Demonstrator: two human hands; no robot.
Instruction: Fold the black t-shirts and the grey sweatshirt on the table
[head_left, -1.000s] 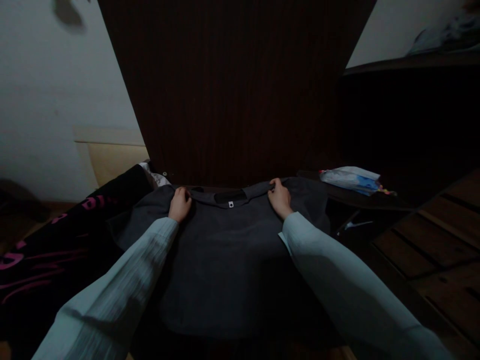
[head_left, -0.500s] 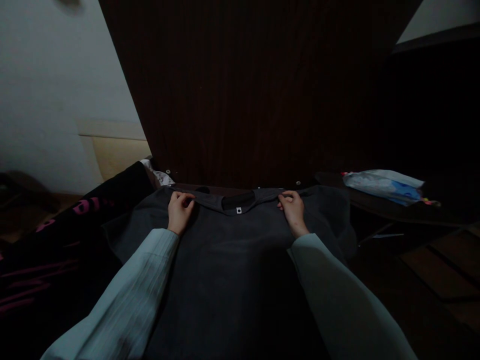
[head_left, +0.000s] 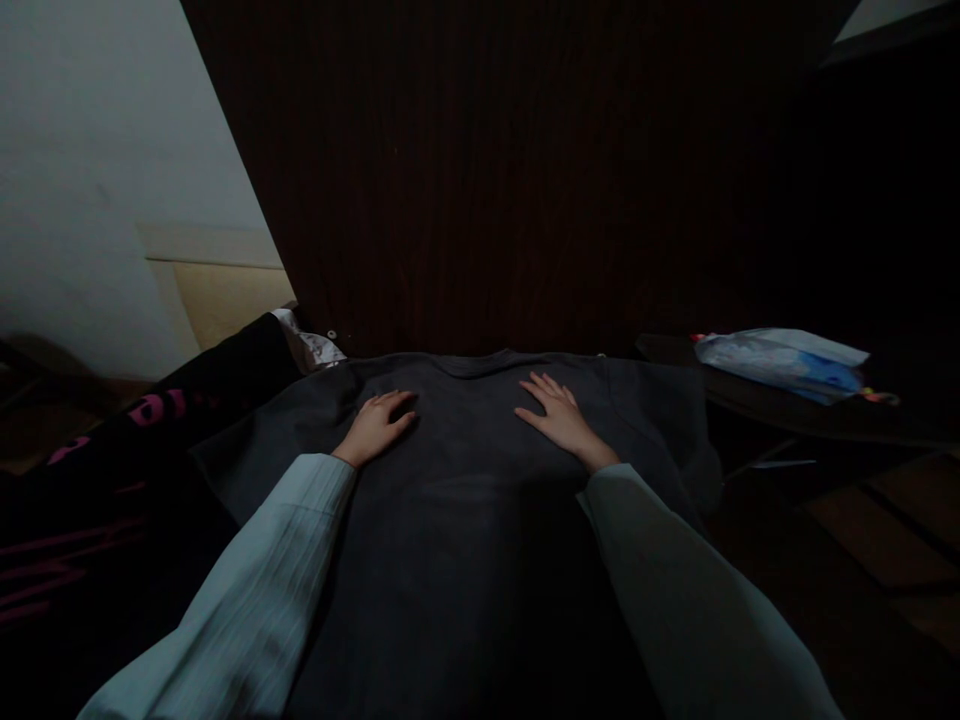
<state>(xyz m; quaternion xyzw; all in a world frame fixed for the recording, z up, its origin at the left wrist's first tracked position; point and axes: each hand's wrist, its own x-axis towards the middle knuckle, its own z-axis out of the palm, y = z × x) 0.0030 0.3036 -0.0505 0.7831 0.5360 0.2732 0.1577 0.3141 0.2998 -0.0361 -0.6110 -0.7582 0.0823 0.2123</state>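
A dark grey shirt (head_left: 465, 500) lies spread flat in front of me, its collar edge at the far side. My left hand (head_left: 375, 427) rests flat on the cloth near the upper left, fingers stretched out. My right hand (head_left: 556, 415) lies palm down on the upper right of the shirt, fingers spread. Neither hand holds anything. Both arms wear pale ribbed sleeves.
A black garment with pink lettering (head_left: 112, 450) lies to the left. A dark wooden panel (head_left: 487, 170) stands right behind the shirt. A white and blue plastic bag (head_left: 784, 360) sits on a dark ledge at the right. The room is dim.
Both hands let go of the shirt's collar and now lie flat and open on the cloth. The collar opening and label no longer show.
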